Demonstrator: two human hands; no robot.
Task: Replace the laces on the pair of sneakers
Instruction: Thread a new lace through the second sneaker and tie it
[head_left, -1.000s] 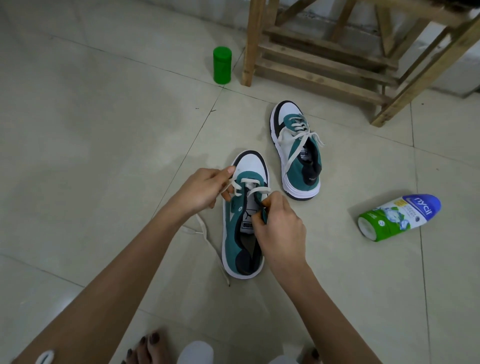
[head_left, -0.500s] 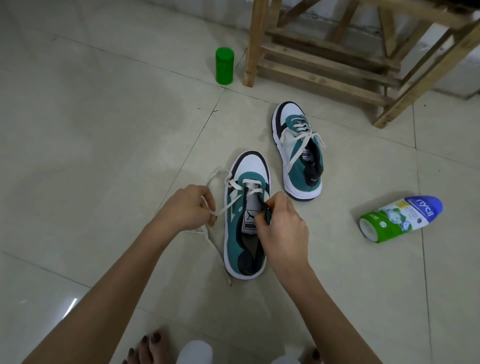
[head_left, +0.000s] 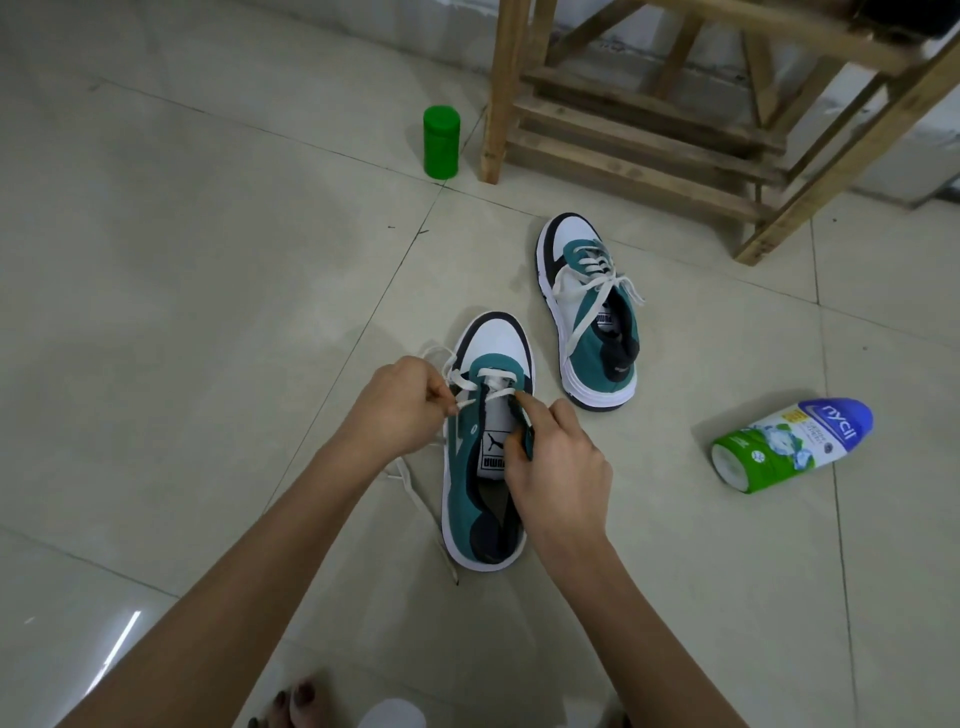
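Left hand (head_left: 402, 402) sits at the left side of the near sneaker (head_left: 464, 486); thumb and fingers pressed together, pinching the white lace (head_left: 493, 373) just beside the left eyelet row; a loop of that lace sticks up past the knuckles toward the toe; the rest of it trails off on the tile to the left of the shoe and runs back toward the heel. Right hand (head_left: 558, 467) is on the right side of the same shoe; fingers curled, pinching the teal edge of the upper beside the tongue; index finger reaches forward to the lace at the eyelets. Near sneaker is teal, with a white toe and sole, flat on the tiled floor (head_left: 208, 312) with its toe pointing away; only the eyelets nearest the toe are laced; tongue logo is exposed.

Far sneaker (head_left: 597, 358) stands apart, ahead and to the right; its lace (head_left: 586, 255) is threaded, with loose ends draped over the opening. Nycil powder bottle (head_left: 789, 444) lies on its side, well right of the hands. Green canister (head_left: 440, 141) stands upright just beside a leg of the wooden stool (head_left: 649, 130). Bare toes (head_left: 296, 701) at bottom edge.
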